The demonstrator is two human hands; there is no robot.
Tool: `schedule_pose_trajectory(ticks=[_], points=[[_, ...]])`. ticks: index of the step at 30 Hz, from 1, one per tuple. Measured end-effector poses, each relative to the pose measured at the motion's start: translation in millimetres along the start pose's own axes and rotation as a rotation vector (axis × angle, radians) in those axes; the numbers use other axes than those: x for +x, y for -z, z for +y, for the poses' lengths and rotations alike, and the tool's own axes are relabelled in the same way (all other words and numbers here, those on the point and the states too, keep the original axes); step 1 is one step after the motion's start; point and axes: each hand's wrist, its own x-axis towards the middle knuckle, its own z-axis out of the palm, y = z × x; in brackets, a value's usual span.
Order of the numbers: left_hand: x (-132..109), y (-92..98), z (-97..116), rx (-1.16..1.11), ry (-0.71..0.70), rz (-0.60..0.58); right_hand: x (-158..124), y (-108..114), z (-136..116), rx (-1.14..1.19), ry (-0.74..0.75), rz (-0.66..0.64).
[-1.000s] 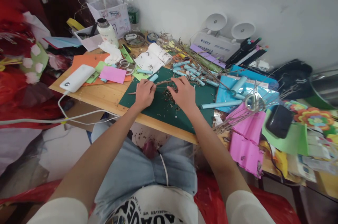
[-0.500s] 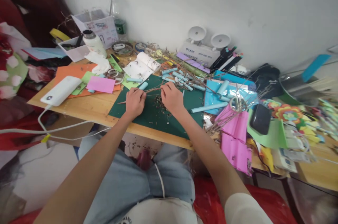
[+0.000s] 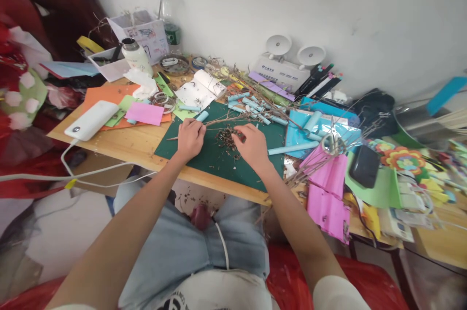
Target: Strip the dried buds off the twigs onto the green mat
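Note:
My left hand (image 3: pixel 191 138) is closed around a thin dry twig (image 3: pixel 226 119), whose cut end pokes out to the left and whose branches run to the right. Beside the pile of dry leaf bits (image 3: pixel 226 138), my right hand (image 3: pixel 251 143) hovers with bent fingers near its edge. Whether those fingertips pinch a bit of leaf I cannot tell. Both hands are over a green cutting mat (image 3: pixel 219 164). Rolled light-blue paper tubes (image 3: pixel 255 109) lie along its back edge, and one longer tube (image 3: pixel 292 148) lies at its right.
On the left are a white power bank (image 3: pixel 91 120) with a cable, a pink paper (image 3: pixel 146 113) and a white bottle (image 3: pixel 136 56). Scissors (image 3: pixel 333 127) stand in a jar at the right, near a black case (image 3: pixel 365 166). A white twin-lamp box (image 3: pixel 282 72) stands against the wall.
My right hand has come off the twig and moved right and slightly down to the leaf pile. My left hand still grips the twig. The whole view has shifted slightly.

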Motion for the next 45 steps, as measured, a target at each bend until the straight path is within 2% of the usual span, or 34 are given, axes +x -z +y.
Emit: schedule_pose_trajectory(ticks=[4,8,11,15,20,27,31,34,36,38,42,45], points=[[0.1,-0.3,-0.9,0.016,-0.017,0.008,18.2,-3.9,-11.3,-0.004,0.077,0.098],[-0.3,-0.2,-0.9,0.031,-0.012,0.001,33.0,-12.1,-20.9,-0.074,0.168,0.030],[-0.7,-0.7,-0.4,0.032,-0.011,-0.001,35.2,-17.2,-25.8,-0.143,0.161,0.010],[-1.0,-0.4,0.2,0.035,-0.022,0.006,31.8,-23.2,-32.1,-0.227,0.138,0.045],[-1.7,1.1,1.2,0.041,-0.030,0.007,28.9,-33.0,-39.3,-0.240,0.013,0.128],[-2.1,1.1,3.9,0.037,-0.083,-0.023,13.1,-41.7,-45.8,-0.039,-0.203,0.273],[-2.2,0.4,3.3,0.043,-0.103,-0.019,12.0,-42.2,-39.0,0.110,-0.310,0.377],[-2.9,0.4,3.0,0.036,-0.087,0.021,15.0,-33.4,-28.1,0.123,-0.366,0.471],[-3.4,0.6,3.2,0.038,-0.127,0.013,11.0,-25.8,-20.7,0.121,-0.332,0.440],[-3.3,0.6,2.9,0.038,-0.154,0.007,0.5,-20.1,-14.0,0.122,-0.273,0.350],[-2.1,-1.1,0.1,0.005,-0.097,0.092,-23.5,-15.7,-0.1,0.076,-0.251,0.231],[-2.2,-0.7,0.5,-0.008,-0.096,0.153,-29.7,-14.0,9.6,0.060,-0.254,0.166]])
